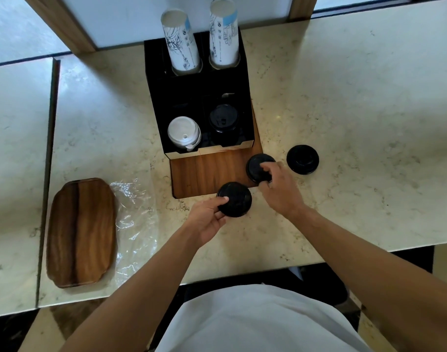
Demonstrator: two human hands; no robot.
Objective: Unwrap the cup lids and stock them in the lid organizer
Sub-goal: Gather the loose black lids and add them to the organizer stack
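My left hand grips a black cup lid by its near-left edge, just in front of the organizer's wooden base. My right hand closes its fingers on a second black lid at the base's right corner. A third black lid lies loose on the counter to the right. The black lid organizer holds a stack of white lids in its front left slot and a stack of black lids in its front right slot. Crumpled clear plastic wrap lies on the counter to the left.
Two stacks of printed paper cups stand in the organizer's back slots. A wooden tray lies at the left beside the wrap. The marble counter has its front edge near my body, and a seam runs down its left side.
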